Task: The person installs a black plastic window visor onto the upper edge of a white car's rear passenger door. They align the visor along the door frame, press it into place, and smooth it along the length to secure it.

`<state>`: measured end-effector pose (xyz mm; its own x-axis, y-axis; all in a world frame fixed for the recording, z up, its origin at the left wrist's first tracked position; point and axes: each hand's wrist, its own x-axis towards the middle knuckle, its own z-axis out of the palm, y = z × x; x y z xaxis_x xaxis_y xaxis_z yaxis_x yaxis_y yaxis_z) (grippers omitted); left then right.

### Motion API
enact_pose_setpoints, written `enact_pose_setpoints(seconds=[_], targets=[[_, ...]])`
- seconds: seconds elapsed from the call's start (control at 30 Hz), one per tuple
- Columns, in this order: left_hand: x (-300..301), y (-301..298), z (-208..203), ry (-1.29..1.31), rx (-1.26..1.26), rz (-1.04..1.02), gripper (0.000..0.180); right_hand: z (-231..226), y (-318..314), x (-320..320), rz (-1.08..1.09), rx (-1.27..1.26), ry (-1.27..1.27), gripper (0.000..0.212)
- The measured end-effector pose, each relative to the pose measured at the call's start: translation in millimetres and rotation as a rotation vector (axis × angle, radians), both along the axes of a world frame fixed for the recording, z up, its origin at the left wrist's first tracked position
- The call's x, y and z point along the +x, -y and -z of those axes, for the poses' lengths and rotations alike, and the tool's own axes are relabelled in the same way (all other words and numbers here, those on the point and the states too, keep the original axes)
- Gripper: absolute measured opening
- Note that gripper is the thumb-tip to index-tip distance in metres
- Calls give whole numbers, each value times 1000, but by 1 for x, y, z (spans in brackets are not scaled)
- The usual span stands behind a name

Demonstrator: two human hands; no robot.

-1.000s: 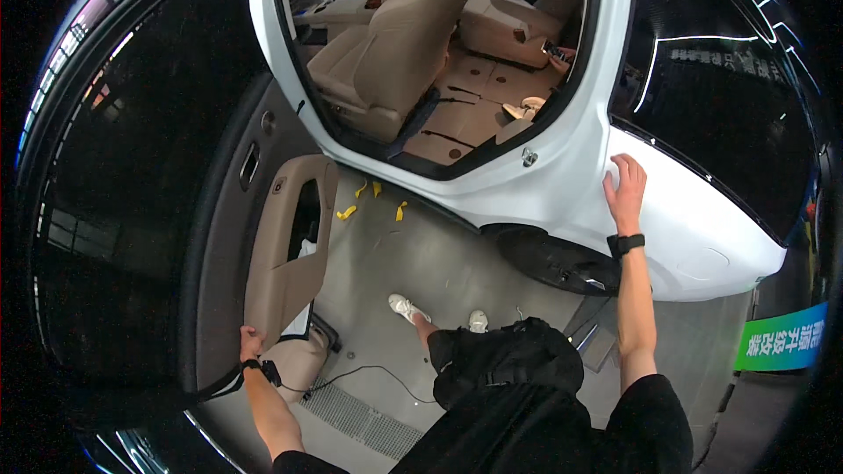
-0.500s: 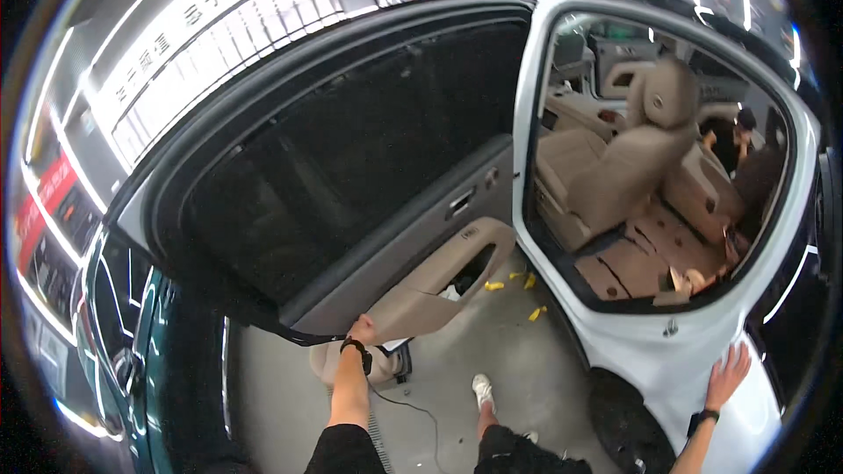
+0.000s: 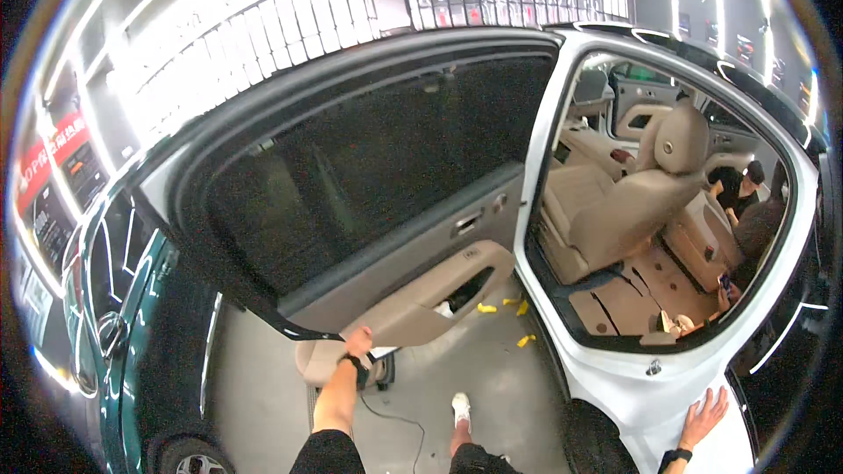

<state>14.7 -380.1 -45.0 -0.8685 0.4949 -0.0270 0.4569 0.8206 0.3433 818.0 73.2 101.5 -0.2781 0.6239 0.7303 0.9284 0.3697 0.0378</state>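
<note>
A white car's rear door (image 3: pixel 421 285) stands wide, with a dark window and a beige and grey inner panel. My left hand (image 3: pixel 356 341) is closed on the door's lower rear edge, beside the beige armrest; its fingertips are partly hidden. On the right, my right hand (image 3: pixel 705 419) lies with spread fingers on the white rear body panel (image 3: pixel 632 404), below and right of the door striker (image 3: pixel 652 369). Through the door opening I see a beige front seat (image 3: pixel 645 197) and a brown floor with dark slits.
A person (image 3: pixel 742 186) in black crouches inside the car. Several yellow scraps (image 3: pixel 524 341) lie on the grey floor (image 3: pixel 474 369). Behind the door's lower edge stands a beige seat (image 3: pixel 318 360), with a black cable (image 3: pixel 413 422) nearby. A dark green car (image 3: pixel 140 342) is at the left.
My view has shifted, so the car sits lower in the picture. Both hands keep their places on the door and the rear panel. The person inside has shifted slightly.
</note>
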Motion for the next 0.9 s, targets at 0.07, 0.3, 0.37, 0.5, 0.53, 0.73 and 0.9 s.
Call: enact_pose_setpoints(seconds=[0.07, 0.3, 0.37, 0.5, 0.53, 0.73, 0.9], targets=[[49, -71, -43, 264, 101, 108, 21, -1, 14, 30, 69, 29, 40, 40], [146, -83, -356, -881, 571, 346, 9, -59, 47, -15, -4, -8, 105, 36], [157, -70, -441, -1156, 641, 324, 11, -53, 48, -10, 13, -35, 44, 35], [142, -25, -543, -1506, 753, 76, 11, -42, 40, -5, 55, -91, 75, 39], [134, -12, -559, -1591, 719, 15, 12, -41, 32, -7, 34, -94, 72, 39], [88, 32, -607, -1593, 588, -77, 15, -47, 33, -6, 54, -62, 91, 41], [78, 16, -601, -1598, 724, -2, 15, -58, 43, 11, 47, -13, -76, 27]])
